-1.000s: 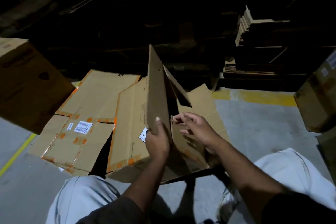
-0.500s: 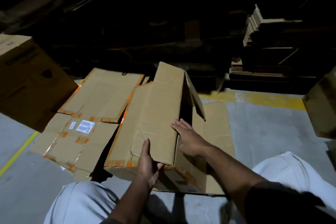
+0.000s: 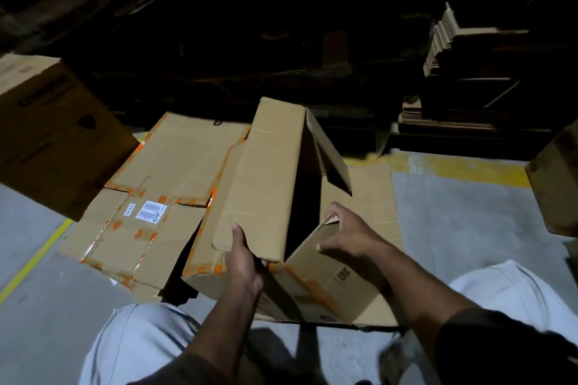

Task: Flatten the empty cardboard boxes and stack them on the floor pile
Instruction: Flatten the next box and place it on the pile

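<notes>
Box [image 3: 266,178] sits half-collapsed atop pile [image 3: 175,166] at 12 o'clock. L hand [image 3: 244,259] pinches near flap edge; R hand [image 3: 347,233], fingers curled over torn panel at 3 o'clock, likely spreading seam to flatten it.

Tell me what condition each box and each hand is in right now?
Box being worked on: half collapsed, a dark gap open along its middle.
Left hand: grips the near left panel.
Right hand: grips the near end flap.
Floor pile: flattened, lying flat.
Left box: not flattened.
Right box: not flattened.
</notes>
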The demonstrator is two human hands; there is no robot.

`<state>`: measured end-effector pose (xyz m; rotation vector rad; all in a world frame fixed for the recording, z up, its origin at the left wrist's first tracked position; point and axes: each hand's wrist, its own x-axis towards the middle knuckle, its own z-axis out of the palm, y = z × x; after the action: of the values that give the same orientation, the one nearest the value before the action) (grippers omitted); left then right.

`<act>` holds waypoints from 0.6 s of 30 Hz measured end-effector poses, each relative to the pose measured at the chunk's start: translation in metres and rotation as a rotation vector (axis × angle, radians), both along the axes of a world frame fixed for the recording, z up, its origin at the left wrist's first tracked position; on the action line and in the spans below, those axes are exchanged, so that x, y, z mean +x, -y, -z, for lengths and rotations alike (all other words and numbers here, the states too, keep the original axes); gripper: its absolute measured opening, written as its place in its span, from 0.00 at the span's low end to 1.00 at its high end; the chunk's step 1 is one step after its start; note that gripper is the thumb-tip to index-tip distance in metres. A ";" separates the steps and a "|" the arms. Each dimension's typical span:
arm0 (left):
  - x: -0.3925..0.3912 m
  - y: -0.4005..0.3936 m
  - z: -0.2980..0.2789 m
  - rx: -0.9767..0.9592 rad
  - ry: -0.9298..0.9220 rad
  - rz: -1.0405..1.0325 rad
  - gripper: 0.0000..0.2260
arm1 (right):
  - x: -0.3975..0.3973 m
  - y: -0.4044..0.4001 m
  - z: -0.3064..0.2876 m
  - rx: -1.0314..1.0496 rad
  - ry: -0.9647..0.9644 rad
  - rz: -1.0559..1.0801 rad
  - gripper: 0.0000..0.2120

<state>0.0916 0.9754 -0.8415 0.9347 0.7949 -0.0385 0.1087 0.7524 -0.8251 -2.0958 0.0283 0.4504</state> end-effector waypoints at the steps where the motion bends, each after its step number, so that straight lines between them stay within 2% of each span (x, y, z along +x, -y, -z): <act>1: 0.010 -0.003 -0.002 0.005 0.002 -0.018 0.25 | -0.002 0.004 -0.007 0.009 0.016 -0.015 0.20; 5: 0.042 0.002 -0.013 -0.002 0.003 -0.062 0.23 | -0.018 0.009 -0.031 0.094 -0.005 -0.169 0.18; 9: 0.047 0.011 -0.007 -0.017 -0.004 -0.079 0.24 | -0.046 -0.005 -0.047 0.310 -0.296 -0.317 0.18; 12: 0.043 0.017 0.000 -0.074 -0.006 -0.110 0.22 | -0.059 -0.029 -0.033 0.172 -0.228 -0.387 0.15; 14: 0.040 0.020 0.002 -0.089 -0.019 -0.124 0.20 | -0.062 -0.044 -0.017 0.096 -0.138 -0.282 0.13; 16: 0.038 0.028 0.005 -0.114 -0.022 -0.140 0.21 | -0.062 -0.055 -0.002 0.004 -0.045 -0.122 0.23; 18: 0.039 0.037 0.006 -0.156 -0.028 -0.159 0.22 | -0.057 -0.062 0.010 -0.140 0.023 -0.016 0.43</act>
<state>0.1311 0.9379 -0.8474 0.7225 0.8774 0.0250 0.0520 0.8148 -0.8353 -2.2401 0.0298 0.4447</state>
